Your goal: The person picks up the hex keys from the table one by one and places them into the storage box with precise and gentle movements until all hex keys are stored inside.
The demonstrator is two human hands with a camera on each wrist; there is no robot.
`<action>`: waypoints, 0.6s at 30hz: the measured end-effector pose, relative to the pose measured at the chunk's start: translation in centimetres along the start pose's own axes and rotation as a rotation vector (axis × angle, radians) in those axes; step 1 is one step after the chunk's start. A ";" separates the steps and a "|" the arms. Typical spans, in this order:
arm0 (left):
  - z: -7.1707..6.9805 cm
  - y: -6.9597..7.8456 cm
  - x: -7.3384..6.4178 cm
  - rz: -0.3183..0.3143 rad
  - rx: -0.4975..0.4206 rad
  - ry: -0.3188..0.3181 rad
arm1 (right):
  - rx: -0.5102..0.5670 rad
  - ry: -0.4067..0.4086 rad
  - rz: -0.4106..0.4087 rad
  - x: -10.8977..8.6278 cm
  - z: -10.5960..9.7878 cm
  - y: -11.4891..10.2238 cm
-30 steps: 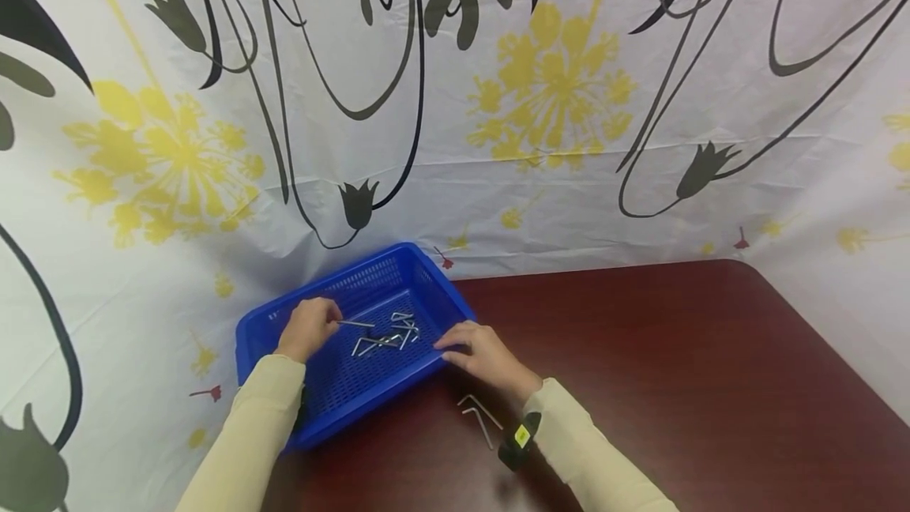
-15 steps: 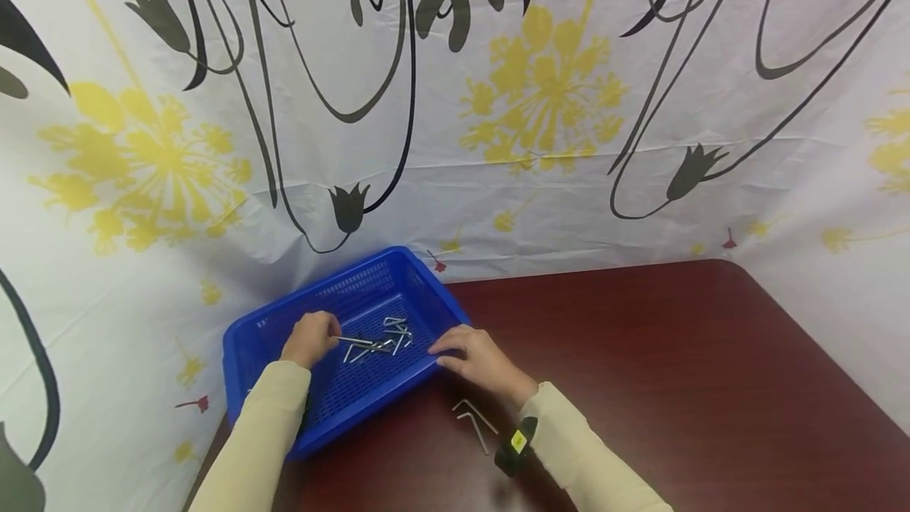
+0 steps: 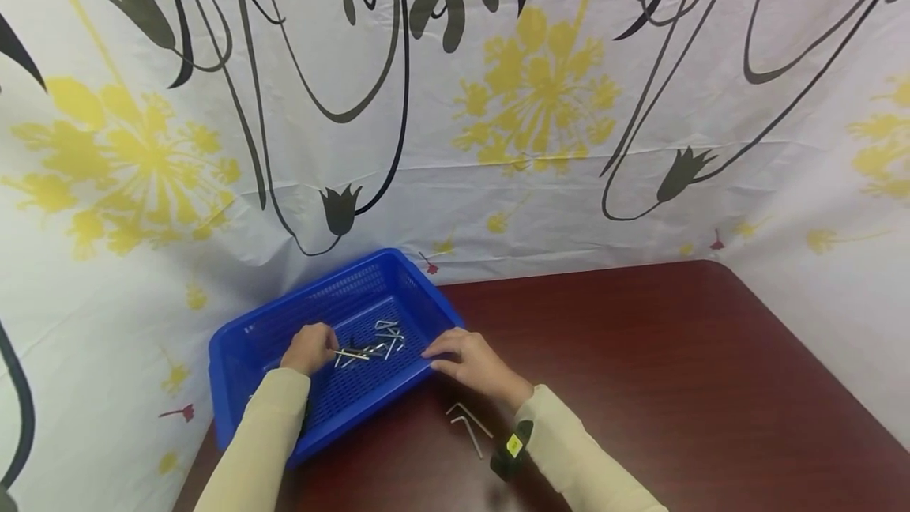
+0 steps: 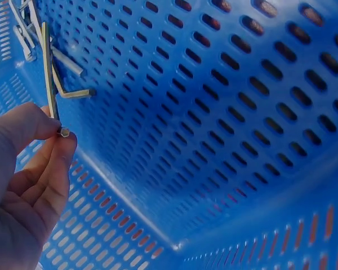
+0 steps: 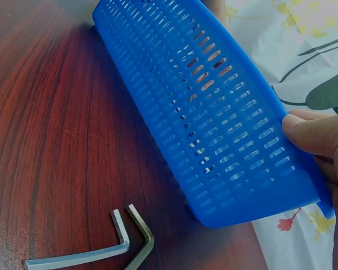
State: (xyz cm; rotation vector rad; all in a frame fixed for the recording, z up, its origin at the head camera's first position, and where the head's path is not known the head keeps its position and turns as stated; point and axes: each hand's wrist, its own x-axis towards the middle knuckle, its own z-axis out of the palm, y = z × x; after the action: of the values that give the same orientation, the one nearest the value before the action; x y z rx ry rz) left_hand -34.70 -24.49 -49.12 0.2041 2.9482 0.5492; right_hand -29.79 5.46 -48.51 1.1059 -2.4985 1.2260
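In the head view my left hand (image 3: 310, 348) is inside the blue perforated plastic basket (image 3: 377, 400). Its thumb and fingertips pinch an L-shaped hex key (image 4: 49, 79), seen close up in the left wrist view. Several other metal hex keys (image 3: 389, 336) lie in a loose pile on the basket floor, just right of that hand. My right hand (image 3: 478, 366) holds the basket's near right corner, with the thumb (image 5: 299, 128) on the rim in the right wrist view. Most of its fingers are hidden behind the rim there.
Two more hex keys, a silver one (image 5: 81, 257) and a darker one (image 5: 148, 239), lie on the dark red-brown table (image 3: 604, 354) near my right wrist. A white cloth (image 3: 426, 204) with a flower print hangs behind and beside the table.
My left hand, holding the hex key, has lowered toward the pile in the basket. The right hand stays at the corner; the whole view has shifted slightly.
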 end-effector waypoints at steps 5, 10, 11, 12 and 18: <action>0.7 0.0 0.2 0.007 -0.004 -0.015 | -0.006 0.002 -0.019 0.0 0.1 0.1; 1.0 -0.1 0.2 0.009 0.001 -0.012 | 0.003 0.025 -0.054 0.1 0.1 0.2; 1.0 -0.2 0.2 0.009 0.002 -0.011 | 0.003 0.030 -0.060 0.1 0.1 0.2; 1.1 -0.2 0.2 0.011 0.005 -0.009 | 0.004 0.034 -0.065 0.1 0.1 0.2; 1.3 -0.4 0.4 0.005 0.017 -0.028 | 0.005 0.038 -0.069 0.1 0.2 0.3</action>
State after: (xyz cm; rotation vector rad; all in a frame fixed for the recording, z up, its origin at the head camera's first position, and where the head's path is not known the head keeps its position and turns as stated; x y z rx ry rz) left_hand -34.94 -24.35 -50.50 0.2198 2.9269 0.5185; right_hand -30.03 5.39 -48.79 1.1487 -2.4098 1.2238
